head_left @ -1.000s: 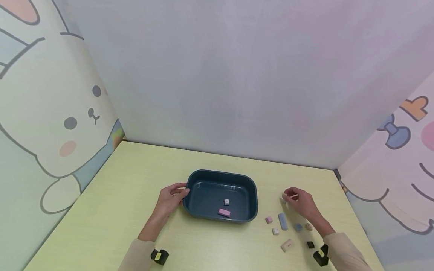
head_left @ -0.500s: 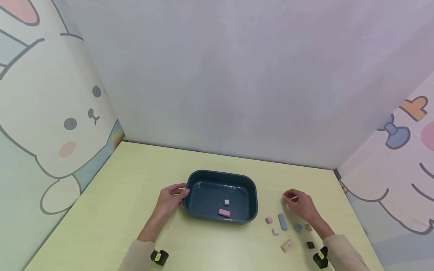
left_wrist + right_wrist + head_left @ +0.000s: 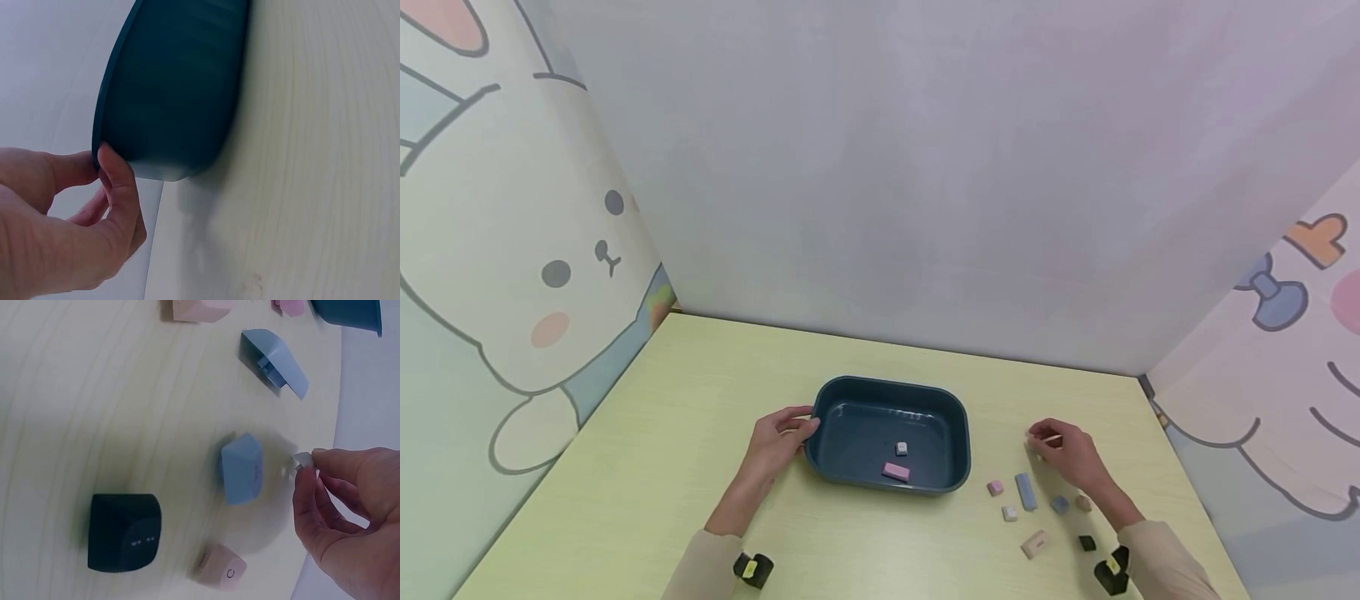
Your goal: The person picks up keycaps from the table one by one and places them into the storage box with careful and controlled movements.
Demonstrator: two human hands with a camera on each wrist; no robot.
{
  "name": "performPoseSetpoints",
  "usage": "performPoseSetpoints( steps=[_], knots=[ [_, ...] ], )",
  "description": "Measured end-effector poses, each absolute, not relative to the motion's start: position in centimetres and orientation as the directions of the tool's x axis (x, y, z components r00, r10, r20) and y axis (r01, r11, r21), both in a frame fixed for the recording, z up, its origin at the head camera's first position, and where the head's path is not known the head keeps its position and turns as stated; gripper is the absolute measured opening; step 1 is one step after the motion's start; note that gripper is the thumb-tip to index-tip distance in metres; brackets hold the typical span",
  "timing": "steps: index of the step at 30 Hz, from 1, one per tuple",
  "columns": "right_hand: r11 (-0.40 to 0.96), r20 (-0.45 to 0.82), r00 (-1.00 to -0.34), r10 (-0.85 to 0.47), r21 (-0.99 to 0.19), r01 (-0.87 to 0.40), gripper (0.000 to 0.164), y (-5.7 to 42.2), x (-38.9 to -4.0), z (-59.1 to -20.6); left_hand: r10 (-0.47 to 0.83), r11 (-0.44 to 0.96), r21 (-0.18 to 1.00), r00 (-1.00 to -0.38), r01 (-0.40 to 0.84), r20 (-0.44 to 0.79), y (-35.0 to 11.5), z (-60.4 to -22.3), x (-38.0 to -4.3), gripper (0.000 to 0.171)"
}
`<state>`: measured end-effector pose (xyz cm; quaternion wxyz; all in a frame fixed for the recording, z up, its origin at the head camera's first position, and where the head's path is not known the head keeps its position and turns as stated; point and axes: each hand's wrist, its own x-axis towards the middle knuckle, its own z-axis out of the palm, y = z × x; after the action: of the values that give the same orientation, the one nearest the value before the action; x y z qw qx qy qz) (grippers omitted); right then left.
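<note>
My left hand (image 3: 775,446) pinches the left rim of a dark teal tray (image 3: 958,417), thumb and fingers on either side of the wall in the left wrist view. Inside the tray lie a small white keycap (image 3: 902,448) and a long pink keycap (image 3: 896,472). To the right of the tray, my right hand (image 3: 1069,454) pinches a small whitish keycap (image 3: 304,460) between thumb and index finger, close over the table. Nearest to that hand in the right wrist view are a blue keycap (image 3: 244,469) and a pinkish keycap (image 3: 222,567) with a round mark.
Loose keycaps lie right of the tray: a long blue keycap (image 3: 1026,492), a small pink keycap (image 3: 996,487), a white keycap (image 3: 1010,513), a beige keycap (image 3: 1035,543) and a black keycap (image 3: 1087,542). The pale wooden table (image 3: 715,375) meets a curtain-like wall (image 3: 880,208) behind.
My right hand has shifted very slightly, still pinching the whitish keycap. The left hand, the tray and the loose keycaps stay where they were.
</note>
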<state>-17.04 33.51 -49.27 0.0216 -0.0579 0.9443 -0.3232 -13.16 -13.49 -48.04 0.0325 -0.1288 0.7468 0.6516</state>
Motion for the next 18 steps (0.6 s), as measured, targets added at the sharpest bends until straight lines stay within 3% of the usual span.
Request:
performPoseSetpoints(
  steps=[18],
  knots=[
    [0.744, 0.001, -0.99, -0.138, -0.661, -0.104, 0.022, 33.39, -17.83, -48.72, -0.14, 0.105, 0.967, -0.966, -0.233, -0.218, -13.62, -48.36, -13.32, 0.039]
  ],
)
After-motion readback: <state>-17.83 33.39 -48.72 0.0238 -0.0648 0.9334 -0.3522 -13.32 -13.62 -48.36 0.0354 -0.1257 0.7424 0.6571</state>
